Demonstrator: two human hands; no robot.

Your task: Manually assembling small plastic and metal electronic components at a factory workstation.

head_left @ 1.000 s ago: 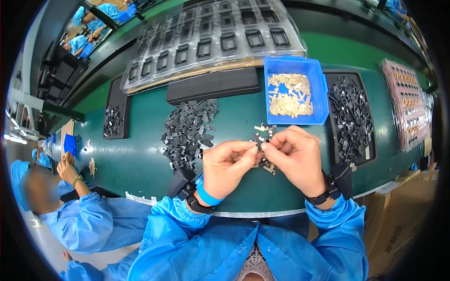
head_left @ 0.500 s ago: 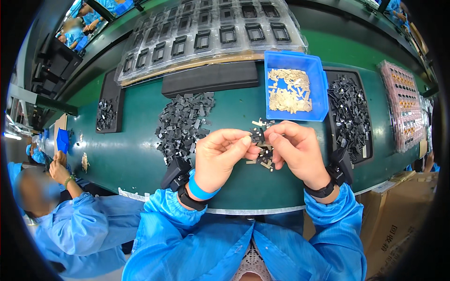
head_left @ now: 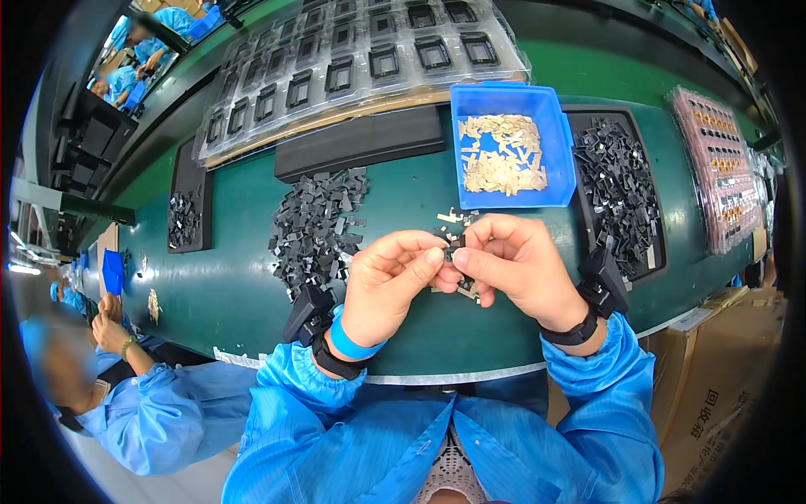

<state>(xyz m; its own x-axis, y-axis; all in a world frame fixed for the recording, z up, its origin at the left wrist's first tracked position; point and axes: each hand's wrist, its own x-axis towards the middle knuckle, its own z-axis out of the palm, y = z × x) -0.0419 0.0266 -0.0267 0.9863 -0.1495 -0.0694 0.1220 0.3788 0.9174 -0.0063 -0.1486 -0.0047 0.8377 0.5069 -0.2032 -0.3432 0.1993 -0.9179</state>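
Between my two hands is a small black plastic part (head_left: 453, 244), pinched by thumb and finger on each side. My left hand (head_left: 393, 281) grips its left end, and my right hand (head_left: 514, 262) presses the right end with the thumb. My fingers hide most of the part. Just behind and below the fingertips lie several thin metallic strips (head_left: 448, 217) mixed with black pieces on the green tabletop (head_left: 403, 336). A large heap of small black parts (head_left: 315, 227) spreads left of my left hand. Beyond my right hand stands a blue bin (head_left: 514, 198) holding many pale metallic strips (head_left: 504, 172).
A black tray (head_left: 617, 189) of black parts lies at right, beside stacked clear trays (head_left: 720, 172). A black foam block (head_left: 361, 144) and clear trays of black frames (head_left: 369, 88) stand at the back. Farther left are a smaller black tray (head_left: 186, 220) and a co-worker's hands (head_left: 109, 323).
My right thumb and fingers have come closer to my left fingertips, covering more of the black part. The whole view has shifted slightly; the heaps and trays look the same.
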